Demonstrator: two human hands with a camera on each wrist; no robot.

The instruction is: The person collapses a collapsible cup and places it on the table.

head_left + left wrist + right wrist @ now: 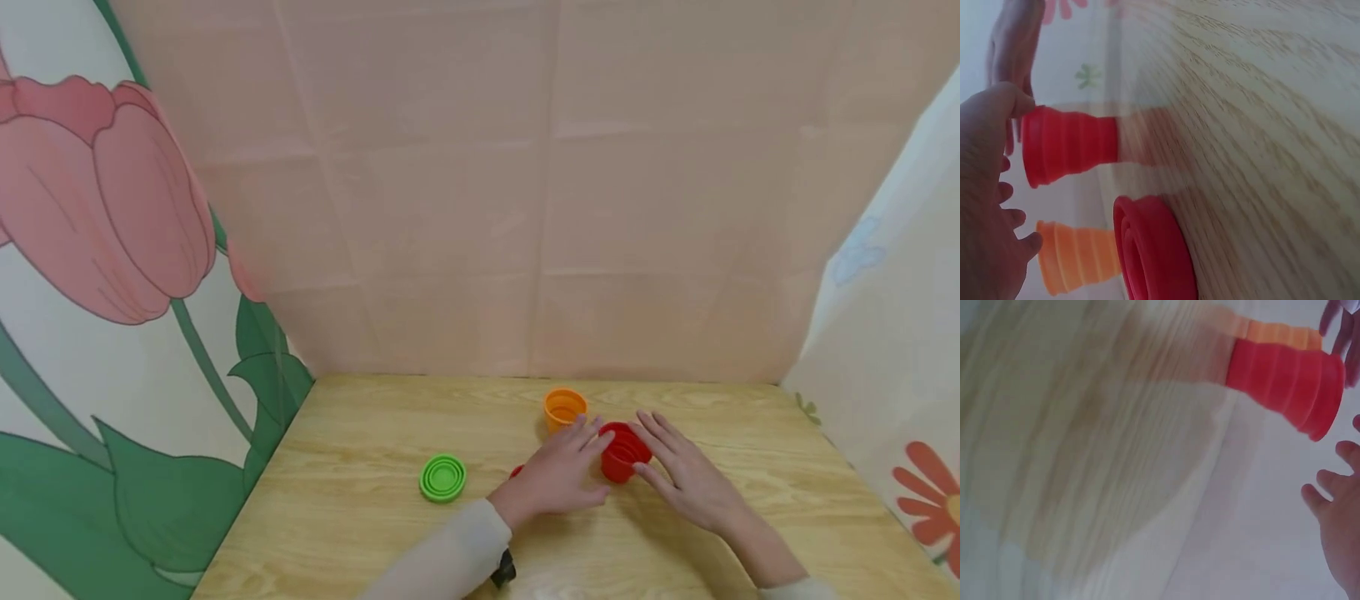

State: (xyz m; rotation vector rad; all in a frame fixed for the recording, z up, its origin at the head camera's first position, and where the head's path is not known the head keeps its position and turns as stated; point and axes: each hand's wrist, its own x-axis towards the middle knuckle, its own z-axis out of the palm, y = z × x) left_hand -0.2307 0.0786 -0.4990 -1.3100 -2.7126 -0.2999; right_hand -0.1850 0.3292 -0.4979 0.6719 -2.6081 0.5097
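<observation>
An extended red collapsible cup (624, 457) stands upright on the table between my two hands. My left hand (558, 473) is at its left side with fingers spread, the fingertips close to the rim. On the other side my right hand (684, 477) has its fingers extended, fingertips right by the rim. An extended orange collapsible cup (565, 407) stands just behind, partly covered by the left fingers in the head view. A second red cup (1163, 250), folded flat, lies under my left hand and is mostly hidden from the head camera.
Left of my left hand, a green collapsible cup (442, 478) lies folded flat. The wood-grain table (360, 533) meets a pinkish cloth backdrop (450, 208) at its far edge. Flower-printed panels (127, 217) rise along both sides.
</observation>
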